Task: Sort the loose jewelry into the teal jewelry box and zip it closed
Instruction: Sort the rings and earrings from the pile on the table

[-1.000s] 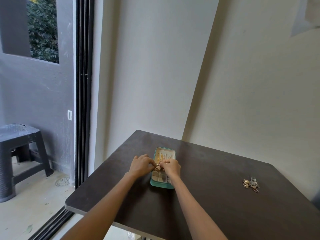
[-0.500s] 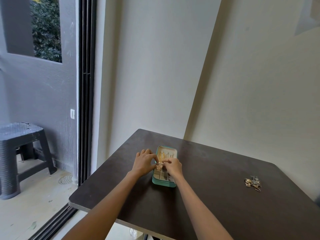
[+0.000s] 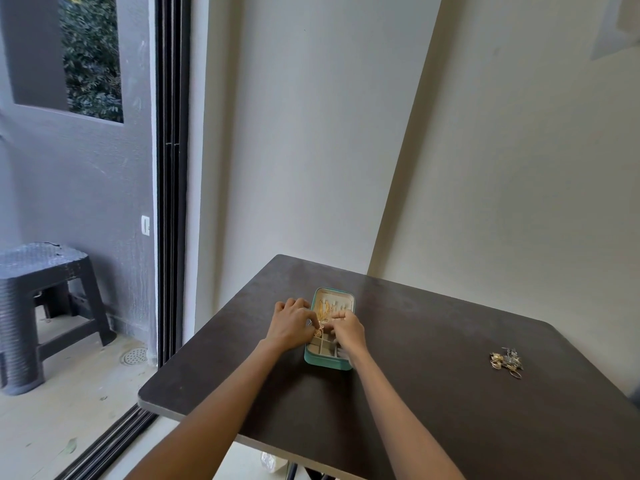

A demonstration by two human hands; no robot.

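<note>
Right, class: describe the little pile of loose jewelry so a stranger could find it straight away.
Start at the dark table in the room's corner. The loose jewelry is a small gold and silver tangle on its right side, far from both hands, lying on bare tabletop, unlike the pieces in the teal jewelry box.

Dark brown square table sits against cream walls; outside the black sliding door track, a dark grey plastic stool stands on pale tiles.
</note>
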